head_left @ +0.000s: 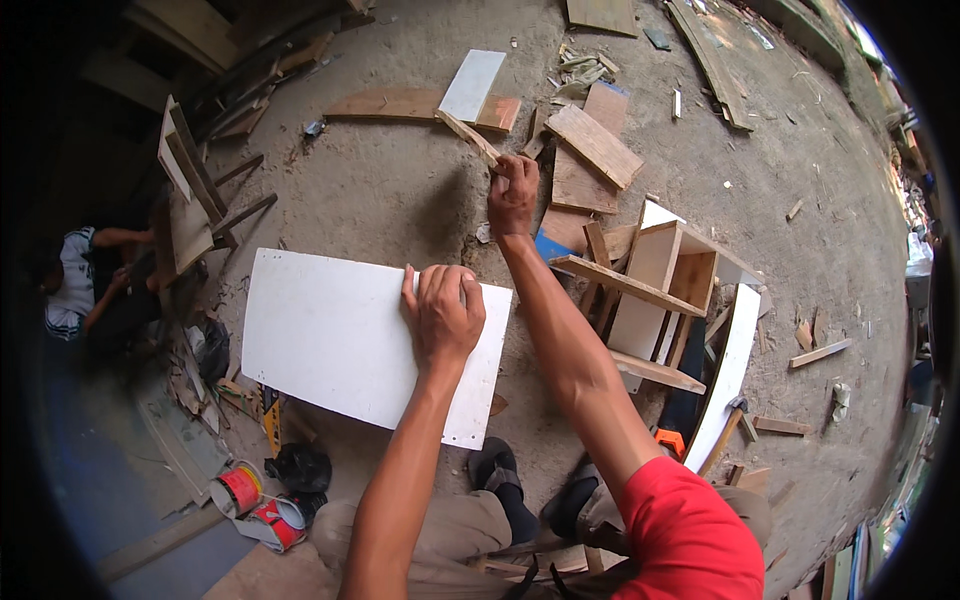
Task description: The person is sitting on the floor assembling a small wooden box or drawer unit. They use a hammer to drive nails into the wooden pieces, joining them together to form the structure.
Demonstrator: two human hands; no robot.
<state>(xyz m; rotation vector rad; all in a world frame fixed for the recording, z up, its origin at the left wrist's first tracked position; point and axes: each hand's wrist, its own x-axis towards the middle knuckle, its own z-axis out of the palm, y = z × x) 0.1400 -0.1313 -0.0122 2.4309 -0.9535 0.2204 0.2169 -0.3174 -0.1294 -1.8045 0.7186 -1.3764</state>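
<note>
A white rectangular board [330,330] with small holes along its edges is tilted in front of my legs. My left hand [447,310] is closed over the board's far edge, toward its right end; its fingertips are partly hidden. Beyond the board, my right hand [513,195] is closed on a narrow wood strip [468,136], which points away to the left. The strip's far end is by a small white panel [473,85] lying across a long brown plank [385,103].
A partly built wooden box frame [660,290] is to the right, near a hammer [735,410] and an orange-handled tool [670,440]. Paint cans [237,490] and a black bag [298,467] sit lower left. Another person [90,275] sits far left. Scrap boards [595,145] litter the ground.
</note>
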